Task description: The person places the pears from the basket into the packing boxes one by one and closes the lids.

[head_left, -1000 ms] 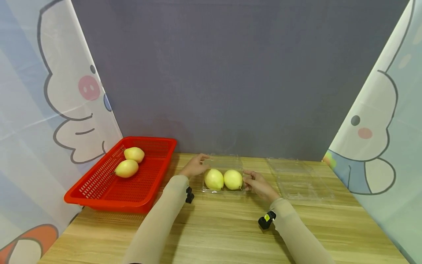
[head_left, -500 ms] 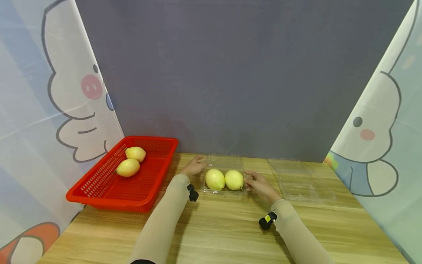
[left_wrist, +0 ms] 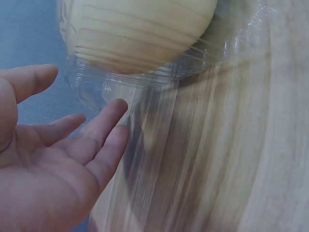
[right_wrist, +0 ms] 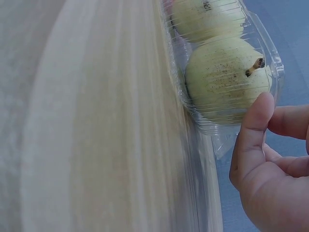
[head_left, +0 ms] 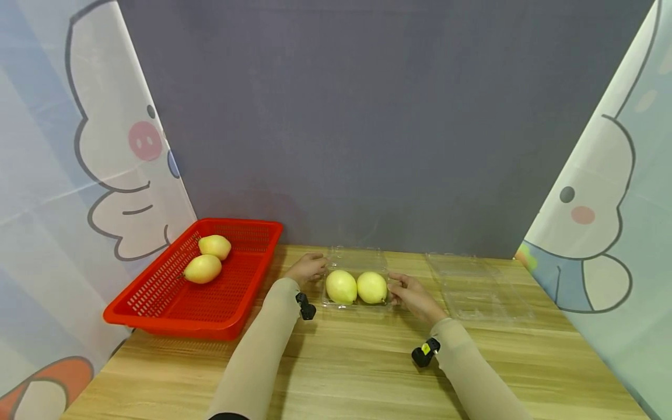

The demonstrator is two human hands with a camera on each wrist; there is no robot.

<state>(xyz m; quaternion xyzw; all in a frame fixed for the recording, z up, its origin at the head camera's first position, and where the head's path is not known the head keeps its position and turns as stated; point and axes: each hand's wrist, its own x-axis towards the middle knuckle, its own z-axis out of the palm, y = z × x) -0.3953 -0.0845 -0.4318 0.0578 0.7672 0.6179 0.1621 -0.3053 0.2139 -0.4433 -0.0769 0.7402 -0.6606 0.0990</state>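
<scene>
On a wooden table (head_left: 341,361), a clear plastic clamshell box (head_left: 357,279) sat at the centre, holding two yellow-green pears (head_left: 356,287) side by side with its lid down over them. The person's left hand (head_left: 307,268) lay at the box's 9 o'clock end; the left wrist view showed its fingers (left_wrist: 104,128) straight and relaxed, the tips right at the box's rounded plastic edge, gripping nothing. The right hand (head_left: 409,291) sat at the 3 o'clock end; in the right wrist view its thumb (right_wrist: 253,130) pressed against the box's wall beside the nearer pear (right_wrist: 227,77), the other fingers loosely curled behind the corner; whether they clasped the plastic could not be told. A red mesh basket (head_left: 231,303) stood at the box's 9 o'clock, well apart, with two more pears (head_left: 207,258) in it. A second clear box (head_left: 478,286), empty, lay at 3 o'clock, just past the right hand.
</scene>
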